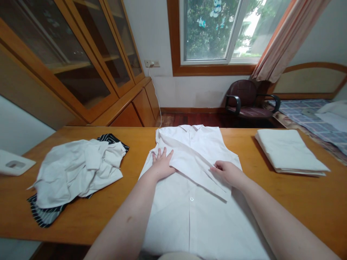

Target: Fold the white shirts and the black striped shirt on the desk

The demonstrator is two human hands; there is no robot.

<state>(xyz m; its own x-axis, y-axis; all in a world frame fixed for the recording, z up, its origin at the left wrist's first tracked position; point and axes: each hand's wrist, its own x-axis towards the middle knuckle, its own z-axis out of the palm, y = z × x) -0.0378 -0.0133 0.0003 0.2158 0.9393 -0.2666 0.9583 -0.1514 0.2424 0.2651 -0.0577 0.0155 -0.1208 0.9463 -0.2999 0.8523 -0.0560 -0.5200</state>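
Left of the white shirt [211, 231], across a strip of wooden tabletop [138, 155], lies a crumpled pile of clothes [81, 169]. The shirt's collar [191, 128] meets the table's far edge — the left hand [162, 166] lies flat, fingers spread, gripping nothing, on the folded-over sleeve [187, 159], whose edge the right hand [227, 173] pinches nearly closed. Right of the shirt, past more tabletop, sits a folded white cloth [291, 150].
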